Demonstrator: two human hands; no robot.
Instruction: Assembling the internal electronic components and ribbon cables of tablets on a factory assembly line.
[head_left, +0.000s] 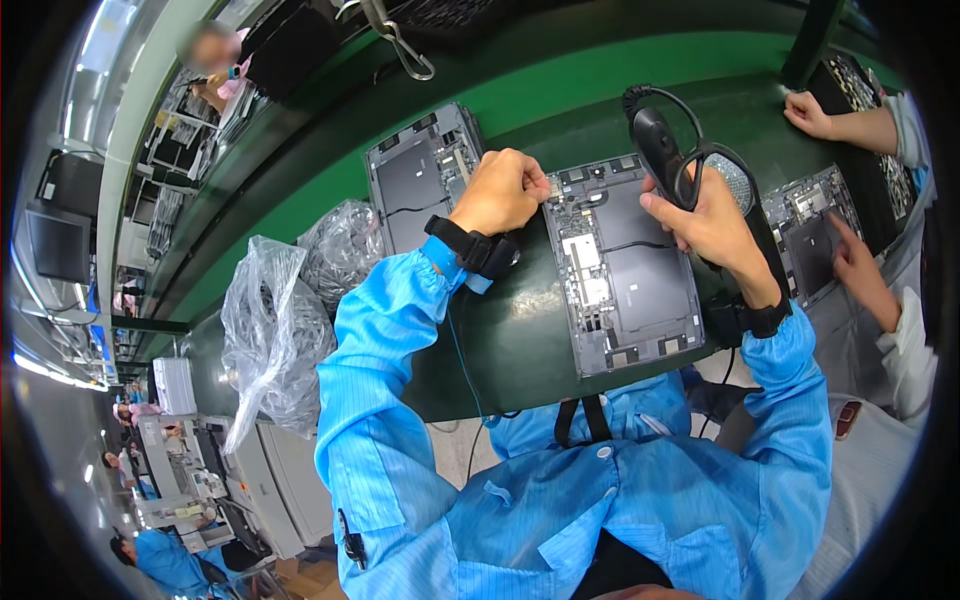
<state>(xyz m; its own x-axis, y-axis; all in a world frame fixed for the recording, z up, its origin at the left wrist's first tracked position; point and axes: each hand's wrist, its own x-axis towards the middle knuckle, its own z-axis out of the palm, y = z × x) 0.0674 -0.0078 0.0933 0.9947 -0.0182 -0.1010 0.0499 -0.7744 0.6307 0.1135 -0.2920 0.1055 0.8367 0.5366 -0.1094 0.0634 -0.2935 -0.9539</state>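
Note:
An opened laptop base [640,285], with its circuit board and black battery exposed, lies on the green bench in front of me. My right hand [715,220] is wrapped around a black corded electric screwdriver [656,145] above the base's right side. The tool's cord loops over that hand, and its tip is hidden. At the base's upper left corner, my left hand [500,190] has its fingers pinched together. Whatever lies between those fingertips is too small to make out. Just beyond the left hand rests a second opened laptop base [415,170], partly covered by it.
Crumpled clear plastic bags [270,330] lie left of the bases. On the right, a co-worker's hand [860,265] points at another opened laptop base [810,235]; another person's hand [808,115] rests farther back. A metal hook [405,50] hangs above the bench. A thin blue cord [462,360] trails from my left wrist.

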